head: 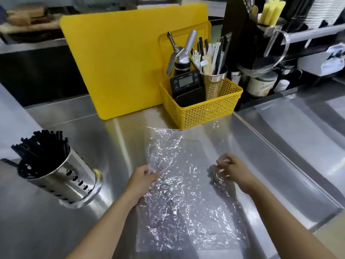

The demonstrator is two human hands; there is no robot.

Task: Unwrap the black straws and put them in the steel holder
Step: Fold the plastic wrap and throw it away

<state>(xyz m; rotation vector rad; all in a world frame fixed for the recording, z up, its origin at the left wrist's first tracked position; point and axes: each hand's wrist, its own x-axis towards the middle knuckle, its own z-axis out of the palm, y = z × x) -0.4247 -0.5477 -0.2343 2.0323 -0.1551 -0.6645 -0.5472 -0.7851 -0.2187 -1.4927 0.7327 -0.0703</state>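
A: What could go wrong? The clear wrapper [186,184] looks empty on the desk [112,212]; the left hand [143,179] and right hand [233,168] each pinch an edge, and a tug could sweep it against the steel holder [69,181].

B: That holder, well left, is packed with black straws [40,148]. The yellow basket [201,111] holds a scale and a utensil cup.

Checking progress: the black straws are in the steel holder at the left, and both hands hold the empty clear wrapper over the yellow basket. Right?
Not quite. In the head view both hands, left hand and right hand, hold the clear wrapper over the steel counter, in front of the yellow basket.
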